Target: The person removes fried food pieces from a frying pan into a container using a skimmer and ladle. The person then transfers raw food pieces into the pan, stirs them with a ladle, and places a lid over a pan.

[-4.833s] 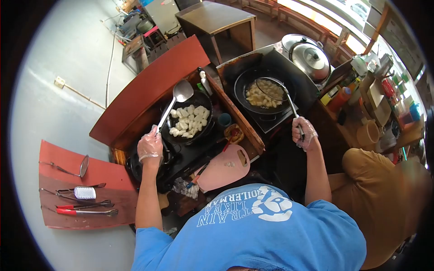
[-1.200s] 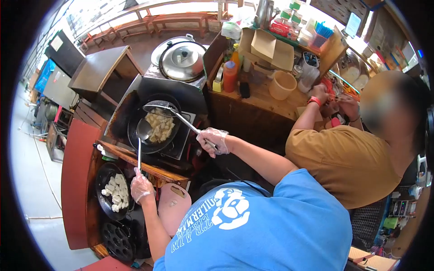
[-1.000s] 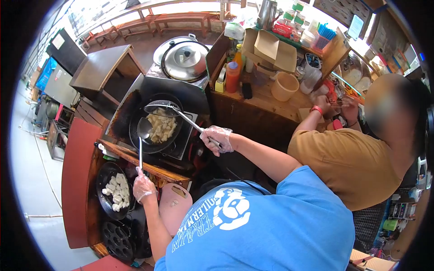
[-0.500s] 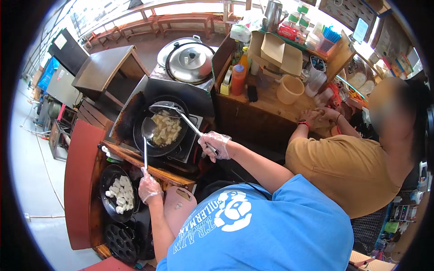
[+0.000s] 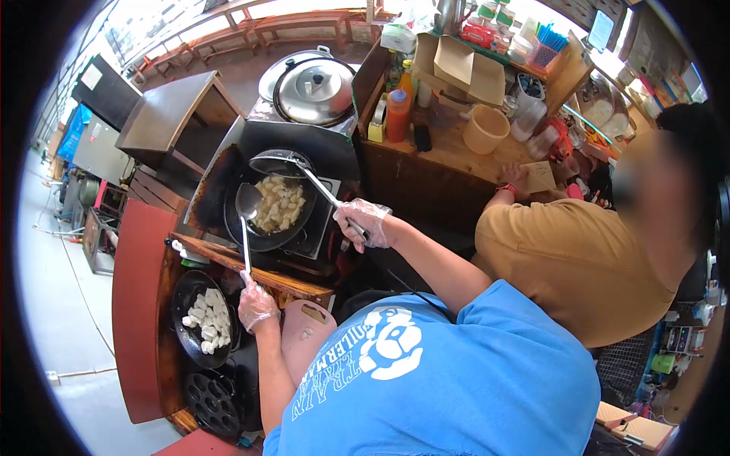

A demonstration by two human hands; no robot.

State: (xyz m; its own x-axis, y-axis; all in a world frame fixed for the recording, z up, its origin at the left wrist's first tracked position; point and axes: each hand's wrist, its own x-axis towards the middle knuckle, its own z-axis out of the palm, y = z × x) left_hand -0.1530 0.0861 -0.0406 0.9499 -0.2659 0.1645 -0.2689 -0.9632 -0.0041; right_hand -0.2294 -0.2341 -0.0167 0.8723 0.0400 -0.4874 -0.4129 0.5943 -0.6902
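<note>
My left hand (image 5: 258,305), in a clear plastic glove, is closed round the handle of a metal ladle (image 5: 248,202). The ladle's bowl rests at the left side of a black wok (image 5: 262,242). Pale yellowish pieces (image 5: 280,205) lie in liquid in that wok. Also gloved, my right hand (image 5: 363,225) grips the handle of a round strainer (image 5: 279,163), whose head is over the wok's far side. Nearer my left arm, a second black pan (image 5: 183,292) holds white pieces (image 5: 210,319). A pink board (image 5: 308,334) is beside my left forearm.
A wooden divider (image 5: 251,267) runs between the two pans. Behind the wok stands a large lidded pot (image 5: 314,91). To the right are a red bottle (image 5: 397,118), a beige tub (image 5: 485,129) and a person in a brown shirt (image 5: 563,262). A round-welled pan (image 5: 213,403) sits lower left.
Since the earliest frame, the ladle has moved from the white pieces to the wok on the right. Lately both tools have barely shifted, and the other person's hand has moved onto a brown box.
</note>
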